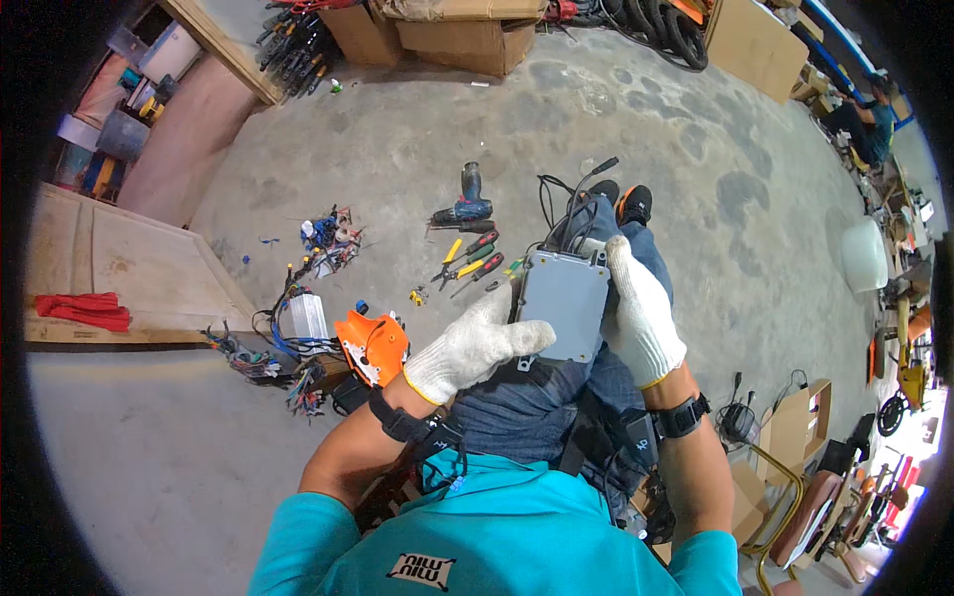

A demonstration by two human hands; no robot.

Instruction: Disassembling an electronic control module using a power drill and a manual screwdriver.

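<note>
Both hands wear white knit gloves and hold a grey rectangular metal box [561, 303] over my jeans. My left hand [472, 343] grips its left side, with the thumb lying on the top face. My right hand [641, 308] wraps round the right edge. Black cables [576, 219] with connectors rise from the box's far end. On the floor beyond lie a power drill [470, 211] and several pliers and screwdrivers [462, 266]. An orange plastic part [370, 343], a silver finned box [309, 320] and bundles of wire [328, 238] sit to my left.
A wooden panel [139, 263] with red cloth stands at left. Cardboard boxes [447, 40] and tyres [676, 30] line the back. Another person [865, 129] is at upper right. A white container [860, 253], metal chair frame [785, 517] and cluttered goods [899, 467] occupy the right.
</note>
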